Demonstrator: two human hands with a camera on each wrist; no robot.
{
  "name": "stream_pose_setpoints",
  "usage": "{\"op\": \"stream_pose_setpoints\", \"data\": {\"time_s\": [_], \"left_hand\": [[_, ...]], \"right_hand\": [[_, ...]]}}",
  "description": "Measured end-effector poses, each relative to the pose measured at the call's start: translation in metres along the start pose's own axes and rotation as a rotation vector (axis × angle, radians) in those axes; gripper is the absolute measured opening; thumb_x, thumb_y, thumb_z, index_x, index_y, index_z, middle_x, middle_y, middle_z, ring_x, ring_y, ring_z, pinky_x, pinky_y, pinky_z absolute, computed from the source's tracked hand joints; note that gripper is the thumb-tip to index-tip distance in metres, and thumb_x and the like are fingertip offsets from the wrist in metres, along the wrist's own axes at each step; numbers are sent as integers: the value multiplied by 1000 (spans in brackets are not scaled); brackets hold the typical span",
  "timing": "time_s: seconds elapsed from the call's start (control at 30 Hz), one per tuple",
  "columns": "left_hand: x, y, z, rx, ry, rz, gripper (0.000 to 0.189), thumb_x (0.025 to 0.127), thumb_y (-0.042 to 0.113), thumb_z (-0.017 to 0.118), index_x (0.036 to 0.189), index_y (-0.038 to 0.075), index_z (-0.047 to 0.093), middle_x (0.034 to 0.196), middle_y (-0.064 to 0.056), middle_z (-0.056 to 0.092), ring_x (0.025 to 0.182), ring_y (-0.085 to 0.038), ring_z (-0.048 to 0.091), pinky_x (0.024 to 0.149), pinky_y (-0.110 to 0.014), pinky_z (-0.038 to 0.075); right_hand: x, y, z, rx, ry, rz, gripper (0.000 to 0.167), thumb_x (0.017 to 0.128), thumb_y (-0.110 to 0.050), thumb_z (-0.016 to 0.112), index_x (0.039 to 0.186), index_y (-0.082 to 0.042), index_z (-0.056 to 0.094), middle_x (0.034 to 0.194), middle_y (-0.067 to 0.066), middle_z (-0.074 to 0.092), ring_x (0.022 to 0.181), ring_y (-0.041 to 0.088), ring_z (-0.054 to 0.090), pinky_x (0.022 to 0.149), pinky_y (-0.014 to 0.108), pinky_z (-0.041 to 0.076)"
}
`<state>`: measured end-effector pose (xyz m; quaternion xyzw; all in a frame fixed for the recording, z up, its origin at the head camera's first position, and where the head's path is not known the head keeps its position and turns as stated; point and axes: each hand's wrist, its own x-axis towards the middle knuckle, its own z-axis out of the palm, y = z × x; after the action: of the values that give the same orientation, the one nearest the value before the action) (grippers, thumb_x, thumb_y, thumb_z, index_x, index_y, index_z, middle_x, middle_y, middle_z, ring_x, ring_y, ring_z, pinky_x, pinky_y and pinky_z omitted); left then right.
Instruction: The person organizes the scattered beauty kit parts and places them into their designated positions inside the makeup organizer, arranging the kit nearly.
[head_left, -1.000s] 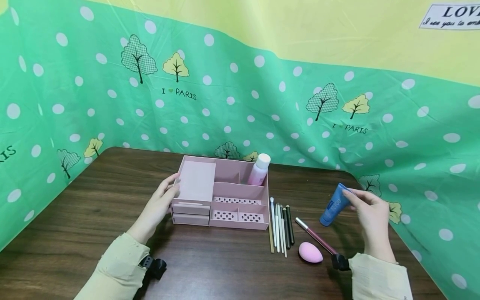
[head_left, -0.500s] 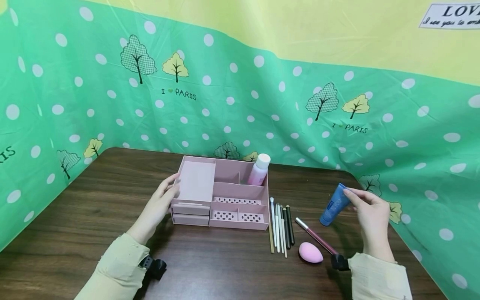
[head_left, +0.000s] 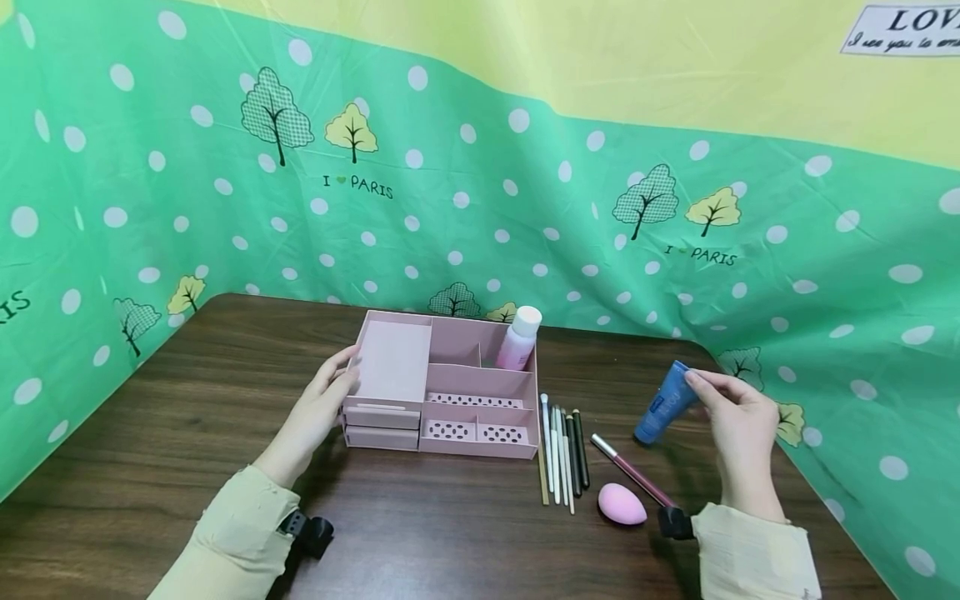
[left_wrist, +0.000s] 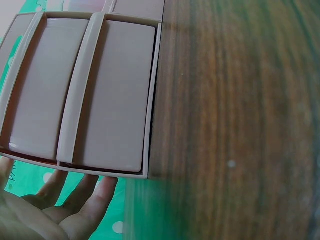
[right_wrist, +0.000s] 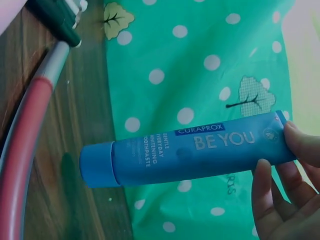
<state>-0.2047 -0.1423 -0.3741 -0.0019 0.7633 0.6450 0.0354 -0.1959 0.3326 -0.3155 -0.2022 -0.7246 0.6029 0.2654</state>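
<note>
My right hand (head_left: 738, 429) pinches a blue toothpaste tube (head_left: 666, 402) by its flat end, between thumb and fingers. The tube slants with its cap (right_wrist: 100, 165) downward, and the right wrist view shows "BE YOU" printed along it. On the left, my left hand (head_left: 309, 417) touches the side of a pink desktop organizer (head_left: 393, 362). In the left wrist view its fingers (left_wrist: 95, 202) reach out fairly straight against the organizer's side, beside two drawers (left_wrist: 120, 95). A pink bottle with a white cap (head_left: 517, 340) stands in the organizer's back right compartment.
Several slim makeup brushes (head_left: 558, 454) lie in a row right of the organizer. A reddish stick with a silver end (head_left: 633, 472) and a pink makeup sponge (head_left: 622, 505) lie nearer the right hand. A green dotted cloth (head_left: 465, 208) hangs behind the wooden table (head_left: 450, 533).
The right hand has tilted the toothpaste tube a little and shifted it slightly up and to the left. The left hand and the organizer have stayed put.
</note>
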Motion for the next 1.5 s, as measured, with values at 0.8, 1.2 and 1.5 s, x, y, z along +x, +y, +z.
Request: {"op": "stream_pose_setpoints", "data": {"time_s": [0.8,1.2,1.5], "left_hand": [[2,-3,0,2,4,6,55,106,42,38,157,27,25,150,-15,33,131,-30,41,95,-40,43],[2,-3,0,10,4,6,56,106,43,38,157,27,24,152,-15,31,133,-31,41,96,-40,43],[1,-2,0,1,0,12,56,106,42,38,157,26,24,151,-16,31,131,-30,40,92,-37,43]], "right_hand": [[-23,-18,18,293,-68,-200,12,84,-2,76,95,2,78,79,-2,74,65,11,65,55,22,55],[-33,-26,24,365,-93,-310,13,84,2,74,95,8,75,79,1,75,63,12,67,55,23,55],[-41,-31,27,401,-101,-345,13,85,4,73,95,11,74,79,2,75,64,13,67,55,24,55]]}}
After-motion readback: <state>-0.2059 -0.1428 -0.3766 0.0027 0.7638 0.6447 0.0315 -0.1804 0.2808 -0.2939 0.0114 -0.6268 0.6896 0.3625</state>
